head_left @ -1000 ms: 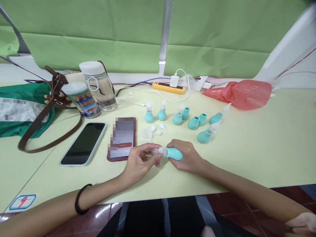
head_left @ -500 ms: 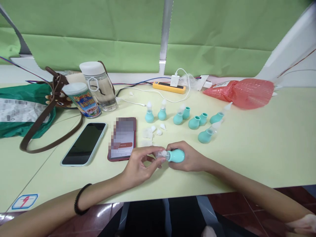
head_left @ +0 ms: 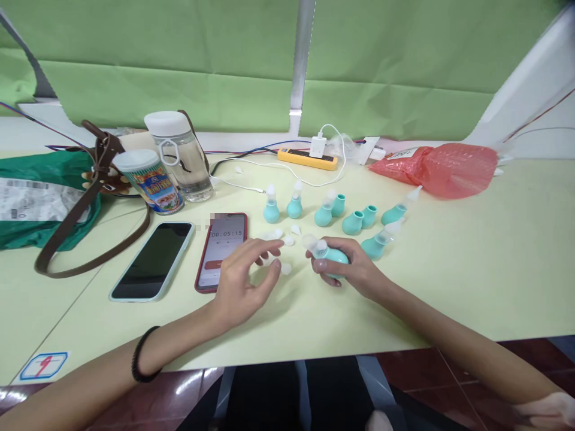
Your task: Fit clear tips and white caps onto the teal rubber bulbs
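Note:
My right hand (head_left: 354, 263) is wrapped round a teal nasal aspirator (head_left: 336, 258); its clear and white nozzle end points up and to the left. My left hand (head_left: 247, 278) is apart from it, thumb and fingers spread with nothing between them. Near the left fingertips lie small white nozzle tips (head_left: 288, 240), some partly hidden by that hand. Behind the hands, several aspirators with tips fitted, such as an upright one (head_left: 271, 211), stand or lie on the table. Among them are bare teal bulbs (head_left: 353, 223) with open necks.
Left of my hands lie a red-cased phone (head_left: 227, 239) showing a timer and a dark-screened phone (head_left: 153, 261). A water bottle (head_left: 193, 167), a printed cup (head_left: 155, 185) and a brown strap (head_left: 99, 263) are farther left. Behind sit an orange power strip (head_left: 307, 159) and a red plastic bag (head_left: 458, 170).
My left hand has let go of the aspirator's nozzle end and moved left, its fingers now apart. My right hand has shifted slightly up and right, turning the aspirator's nozzle upward.

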Demonstrator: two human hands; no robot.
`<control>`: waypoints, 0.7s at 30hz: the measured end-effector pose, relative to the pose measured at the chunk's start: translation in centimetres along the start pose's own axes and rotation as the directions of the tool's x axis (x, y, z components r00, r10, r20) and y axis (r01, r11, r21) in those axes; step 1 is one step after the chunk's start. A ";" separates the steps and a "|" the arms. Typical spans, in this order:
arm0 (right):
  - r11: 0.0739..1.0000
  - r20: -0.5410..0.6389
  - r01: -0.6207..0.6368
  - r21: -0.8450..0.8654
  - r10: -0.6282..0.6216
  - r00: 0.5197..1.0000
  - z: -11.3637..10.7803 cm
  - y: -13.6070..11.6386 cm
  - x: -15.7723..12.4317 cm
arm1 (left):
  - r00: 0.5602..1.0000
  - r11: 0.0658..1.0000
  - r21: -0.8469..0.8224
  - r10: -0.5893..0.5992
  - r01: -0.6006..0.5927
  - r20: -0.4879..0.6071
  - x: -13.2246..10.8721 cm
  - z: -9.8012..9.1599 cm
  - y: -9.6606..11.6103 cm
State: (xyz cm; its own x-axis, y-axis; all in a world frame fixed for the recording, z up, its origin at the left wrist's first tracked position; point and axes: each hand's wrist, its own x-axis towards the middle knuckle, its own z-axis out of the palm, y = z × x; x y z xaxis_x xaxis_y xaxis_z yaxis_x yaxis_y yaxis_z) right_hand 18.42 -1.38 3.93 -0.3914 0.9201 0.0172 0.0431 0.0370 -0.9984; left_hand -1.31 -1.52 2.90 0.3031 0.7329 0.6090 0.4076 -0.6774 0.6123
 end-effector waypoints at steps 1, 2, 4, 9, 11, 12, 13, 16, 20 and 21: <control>0.999 -0.037 0.022 0.030 -0.020 0.999 -0.1 0.2 0.1 | 0.998 0.991 0.121 0.055 -0.059 0.035 0.3 0.0 -0.1; 0.998 -0.069 0.043 0.045 -0.040 0.997 -0.2 0.3 0.1 | 0.991 0.964 0.238 0.096 -0.114 0.089 0.4 0.0 -0.1; 0.996 -0.106 0.068 0.049 -0.062 0.992 -0.3 0.5 0.2 | 0.962 0.878 0.423 0.132 -0.225 0.238 0.5 0.4 -0.3; 0.997 -0.061 0.073 -0.038 -0.075 0.995 -0.1 0.3 0.1 | 0.911 0.673 0.652 0.082 -0.350 0.404 -0.3 1.6 -1.0; 0.986 -0.030 0.087 -0.144 -0.092 0.995 0.0 0.2 0.0 | 0.923 0.669 0.662 0.097 -0.338 0.374 -0.3 1.7 -1.1; 0.971 -0.018 0.110 -0.213 -0.117 0.993 0.1 0.2 -0.1 | 0.933 0.689 0.649 0.114 -0.322 0.342 -0.3 1.7 -1.0; 0.944 -0.010 0.154 -0.291 -0.164 0.986 0.1 0.2 -0.1 | 0.943 0.725 0.618 0.135 -0.304 0.306 -0.2 1.5 -0.9; 0.770 0.042 0.351 -0.533 -0.390 0.920 0.1 0.4 -0.3 | 0.963 0.876 0.403 0.222 -0.267 0.155 0.0 1.0 -0.4; 0.516 0.134 0.445 -0.732 -0.531 0.837 -0.2 0.6 -0.4 | 0.977 0.978 0.050 0.206 -0.204 -0.045 0.0 0.7 -0.3; 0.474 0.146 0.439 -0.763 -0.535 0.832 -0.2 0.6 -0.4 | 0.982 0.983 0.000 0.182 -0.182 -0.050 -0.1 0.7 -0.3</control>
State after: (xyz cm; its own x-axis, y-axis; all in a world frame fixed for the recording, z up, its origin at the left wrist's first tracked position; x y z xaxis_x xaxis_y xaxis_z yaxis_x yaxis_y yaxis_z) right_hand 18.82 -1.61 3.30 -0.4829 0.6887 0.5409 0.5503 0.7191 -0.4243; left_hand -0.81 -1.32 2.29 0.3288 0.5933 0.7348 0.3459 -0.7996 0.4909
